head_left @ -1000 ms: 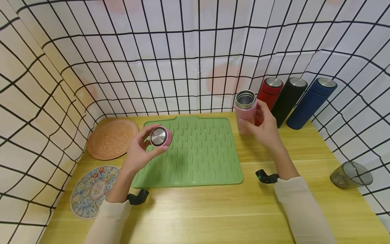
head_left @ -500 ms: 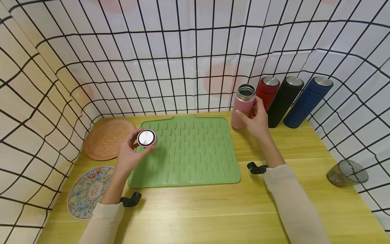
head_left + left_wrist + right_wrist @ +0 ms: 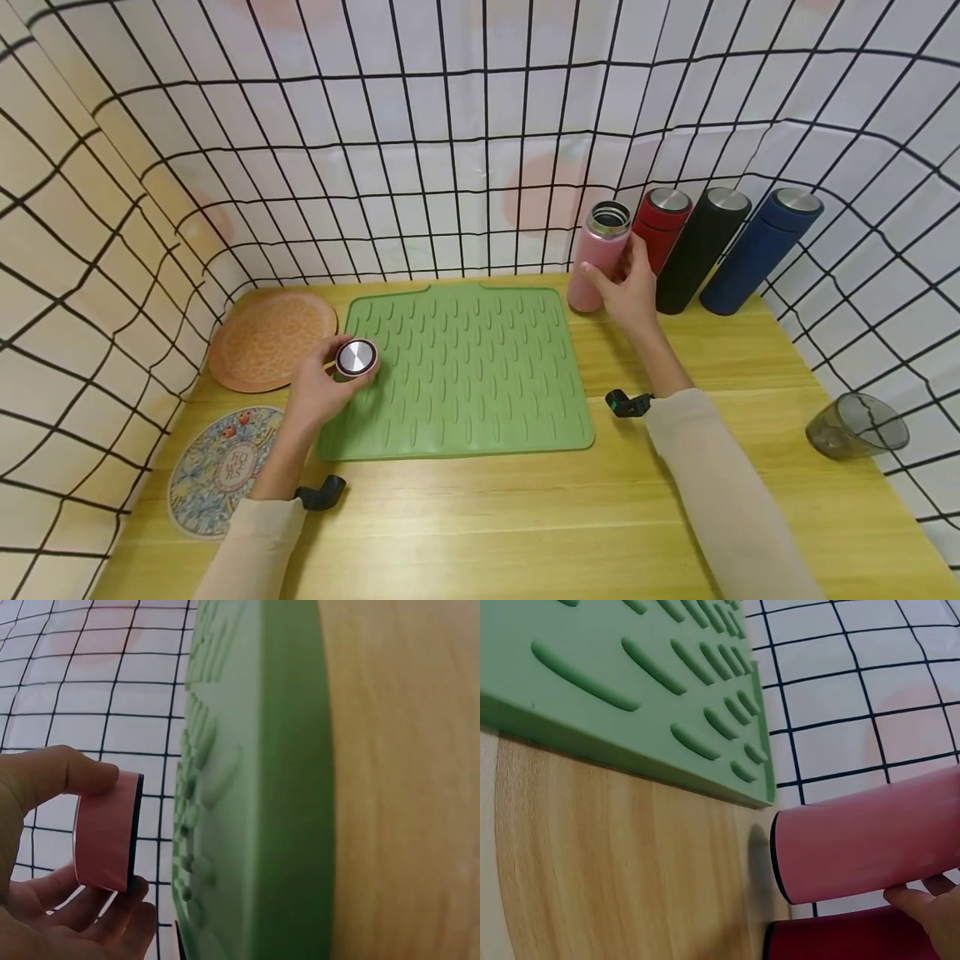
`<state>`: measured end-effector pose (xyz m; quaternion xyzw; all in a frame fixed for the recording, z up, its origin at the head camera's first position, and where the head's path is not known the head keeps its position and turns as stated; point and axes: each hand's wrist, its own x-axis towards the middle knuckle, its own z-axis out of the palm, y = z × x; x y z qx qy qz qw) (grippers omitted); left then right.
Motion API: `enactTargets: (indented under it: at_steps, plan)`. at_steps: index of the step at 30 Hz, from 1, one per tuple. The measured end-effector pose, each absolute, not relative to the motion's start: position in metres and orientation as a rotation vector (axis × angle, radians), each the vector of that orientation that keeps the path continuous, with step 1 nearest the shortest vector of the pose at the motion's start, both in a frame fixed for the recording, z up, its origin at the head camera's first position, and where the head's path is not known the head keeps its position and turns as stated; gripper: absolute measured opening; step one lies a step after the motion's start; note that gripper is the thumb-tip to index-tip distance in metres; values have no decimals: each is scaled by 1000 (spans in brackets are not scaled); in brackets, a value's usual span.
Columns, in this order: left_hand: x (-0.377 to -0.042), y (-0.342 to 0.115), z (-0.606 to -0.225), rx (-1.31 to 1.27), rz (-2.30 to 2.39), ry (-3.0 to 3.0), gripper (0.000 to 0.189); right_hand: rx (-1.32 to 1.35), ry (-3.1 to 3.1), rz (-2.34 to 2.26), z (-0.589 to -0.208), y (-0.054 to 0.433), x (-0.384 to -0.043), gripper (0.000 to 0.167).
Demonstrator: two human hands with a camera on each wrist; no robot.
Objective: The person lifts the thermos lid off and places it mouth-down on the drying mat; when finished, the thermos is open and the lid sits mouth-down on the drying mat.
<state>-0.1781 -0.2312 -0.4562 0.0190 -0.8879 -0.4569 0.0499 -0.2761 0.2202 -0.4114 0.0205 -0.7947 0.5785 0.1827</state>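
Observation:
My left hand (image 3: 318, 392) pinches a pink bottle lid (image 3: 357, 357) with a steel top between thumb and fingers. The lid is close over the left part of a green ridged mat (image 3: 465, 375); in the left wrist view the lid (image 3: 109, 829) shows side-on, apart from the mat. My right hand (image 3: 633, 287) grips a pink thermos bottle (image 3: 592, 271), its steel mouth uncovered, at the back right beyond the mat. The right wrist view shows the bottle's base (image 3: 810, 847) near the wooden table, beside a red bottle (image 3: 847, 937).
Red (image 3: 662, 225), black (image 3: 705, 250) and blue (image 3: 761, 250) lidded bottles stand in a row to the right. A grey transparent cup (image 3: 855, 427) is at the right edge. Two round mats, orange (image 3: 273, 342) and patterned (image 3: 217, 475), lie left. Grid-patterned walls (image 3: 420, 167) enclose the table (image 3: 480, 525).
My left hand has moved left and then lower over the mat with the lid. The pink bottle has shifted slightly left and back in my right hand.

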Motion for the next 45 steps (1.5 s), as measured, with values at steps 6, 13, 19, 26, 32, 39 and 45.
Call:
enactTargets:
  at_steps: [6,13,19,26,32,39,45]
  plan:
    - [-178,-235,-462,67,-1347,-2782,70,-3,-2251,1565,-432,226,-294,77]
    - [-177,-237,-468,101,-1327,-2784,68,-93,-2281,1528,-438,221,-299,77]
    - [-176,-237,-468,97,-1283,-2798,71,-120,-2289,1475,-435,217,-300,78]
    - [-177,-236,-467,74,-1251,-2841,75,-128,-2339,1431,-434,218,-299,79]
    - [-175,-236,-470,8,-1196,-2828,80,-120,-2351,1451,-432,217,-293,82]
    - [-176,-237,-474,-1,-1184,-2832,82,-96,-2273,1445,-420,219,-276,72]
    - [-178,-236,-473,-21,-1186,-2823,85,-89,-2261,1414,-410,226,-261,69]
